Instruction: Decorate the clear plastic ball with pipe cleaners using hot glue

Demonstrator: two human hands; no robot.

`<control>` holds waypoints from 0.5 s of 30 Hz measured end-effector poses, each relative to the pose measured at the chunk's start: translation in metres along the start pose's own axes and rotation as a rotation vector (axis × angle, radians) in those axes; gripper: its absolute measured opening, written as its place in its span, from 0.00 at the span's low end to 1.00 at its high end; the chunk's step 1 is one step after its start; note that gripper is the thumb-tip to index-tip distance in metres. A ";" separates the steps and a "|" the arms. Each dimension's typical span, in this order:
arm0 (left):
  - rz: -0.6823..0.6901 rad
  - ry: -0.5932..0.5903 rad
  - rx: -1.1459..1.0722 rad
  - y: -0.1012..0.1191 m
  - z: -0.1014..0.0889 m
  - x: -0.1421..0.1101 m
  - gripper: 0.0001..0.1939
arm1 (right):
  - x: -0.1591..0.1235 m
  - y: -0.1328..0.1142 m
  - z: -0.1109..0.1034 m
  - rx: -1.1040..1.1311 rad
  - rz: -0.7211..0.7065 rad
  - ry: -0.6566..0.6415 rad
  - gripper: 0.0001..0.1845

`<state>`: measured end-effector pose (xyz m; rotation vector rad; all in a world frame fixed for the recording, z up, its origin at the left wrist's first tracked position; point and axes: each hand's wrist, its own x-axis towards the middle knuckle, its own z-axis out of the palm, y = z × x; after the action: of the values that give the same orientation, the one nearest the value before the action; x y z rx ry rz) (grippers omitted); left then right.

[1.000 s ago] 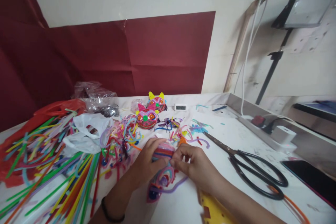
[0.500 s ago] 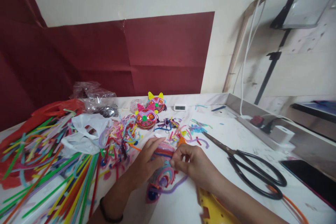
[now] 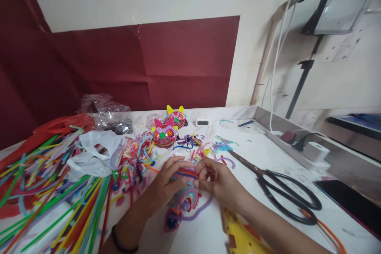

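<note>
Head view: both hands at a fuzzy-stem piece (image 3: 188, 198), mid-counter (image 3: 263, 151), twd the near edge.
L hand (image 3: 166, 182) grip is wrapped round it fr. its L side; R hand (image 3: 217, 180) has bent fingers at its R side, can't tell if they pinch it. Scissors (image 3: 259, 172) lie R of the hands, phone (image 3: 347, 202) nr R edge, loose stems (image 3: 89, 214) heaped twd L edge, 2 cat-face figures (image 3: 164, 137) nr back edge.
</note>
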<state>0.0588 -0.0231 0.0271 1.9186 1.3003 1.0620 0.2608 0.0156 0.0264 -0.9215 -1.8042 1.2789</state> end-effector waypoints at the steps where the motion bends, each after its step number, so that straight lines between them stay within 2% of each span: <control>1: -0.011 -0.008 0.000 0.001 0.000 0.000 0.18 | 0.000 0.000 0.000 0.006 0.000 0.000 0.12; 6: -0.036 -0.047 0.024 0.009 0.000 -0.002 0.18 | 0.002 0.004 -0.001 0.047 0.009 -0.001 0.13; 15: -0.020 -0.038 0.014 0.008 -0.001 -0.001 0.20 | 0.006 0.006 -0.003 0.107 0.044 0.003 0.16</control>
<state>0.0617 -0.0271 0.0336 1.9234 1.3061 1.0040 0.2612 0.0232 0.0223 -0.9071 -1.7041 1.3873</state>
